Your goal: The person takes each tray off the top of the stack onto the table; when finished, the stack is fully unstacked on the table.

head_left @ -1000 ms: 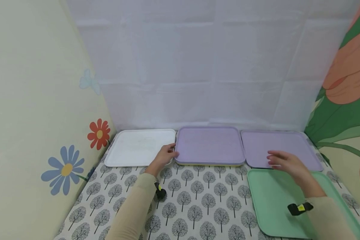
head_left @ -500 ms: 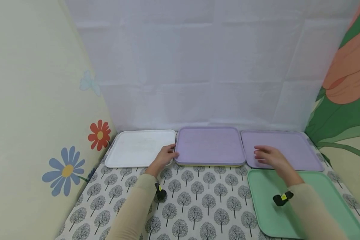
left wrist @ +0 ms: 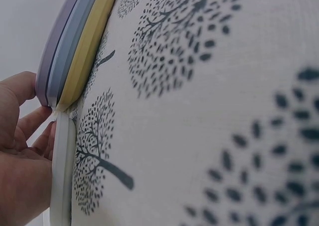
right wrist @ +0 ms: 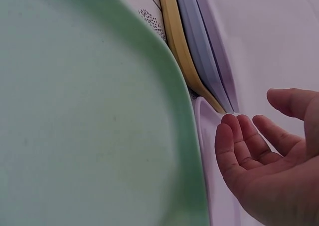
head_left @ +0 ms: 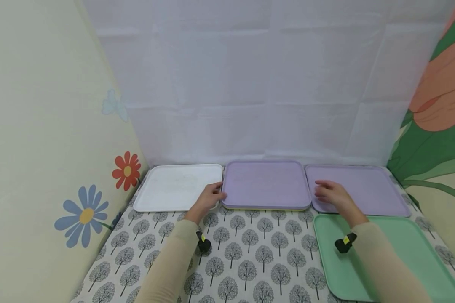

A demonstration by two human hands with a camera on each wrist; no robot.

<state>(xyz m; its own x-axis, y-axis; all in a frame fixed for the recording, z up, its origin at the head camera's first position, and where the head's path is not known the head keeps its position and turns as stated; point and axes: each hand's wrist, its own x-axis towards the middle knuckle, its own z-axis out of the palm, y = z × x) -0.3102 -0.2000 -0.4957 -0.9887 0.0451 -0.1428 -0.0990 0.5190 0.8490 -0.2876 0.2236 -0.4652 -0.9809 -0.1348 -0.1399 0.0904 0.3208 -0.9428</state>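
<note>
A stack of trays stands in the middle: a purple tray (head_left: 265, 184) on top, a blue tray (left wrist: 75, 46) under it and a yellow tray (left wrist: 89, 51) at the bottom. My left hand (head_left: 207, 197) is at the stack's left side, thumb and fingertips against its edge, over the rim of a white tray (head_left: 174, 187). Over the left part of another purple tray (head_left: 368, 189) hovers my right hand (head_left: 335, 197). Its fingers are loosely bent, hold nothing and point at the stack's right side, with a small gap between.
A green tray (head_left: 394, 252) lies nearer on the right, below my right forearm. The tablecloth (head_left: 250, 256) has a tree print. A white sheet (head_left: 242, 84) hangs behind the trays. Painted walls (head_left: 41, 126) flank the table.
My right hand has moved left, from above the right purple tray's middle to close beside the stack. The left hand has stayed at the stack's left edge. The trays have not moved.
</note>
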